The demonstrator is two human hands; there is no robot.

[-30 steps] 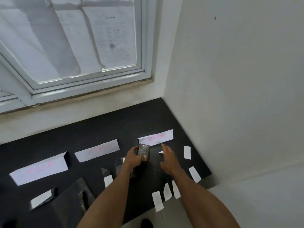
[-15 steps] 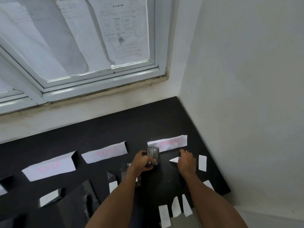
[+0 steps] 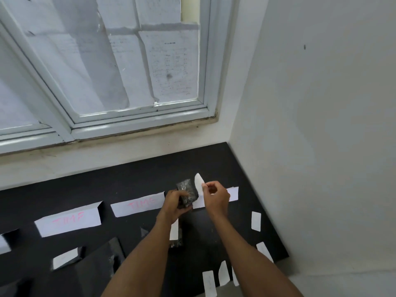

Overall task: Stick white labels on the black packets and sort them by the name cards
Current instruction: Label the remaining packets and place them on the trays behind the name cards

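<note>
On the black table (image 3: pixel 150 174), take the folded white paper name card with pink lettering (image 3: pixel 137 204) as the marker. Just right of that card, raised above the table, the left hand (image 3: pixel 175 202) has its fingers curled round a small shiny black plastic packet (image 3: pixel 186 191) and holds it upright with its broad face turned toward the right hand. Right of the packet and touching its edge is the white paper label (image 3: pixel 199 183), curling at the top. The right hand (image 3: pixel 216 200) pinches it between thumb and fingertips.

To stick it well, I would square the label to the packet's face first. Then land one short edge and smooth it down toward the other, so the crinkled film traps no wrinkle. The left hand's fingers should stay clear of the landing area. Which card this packet belongs to cannot be judged here, since the label's writing is unreadable.
</note>
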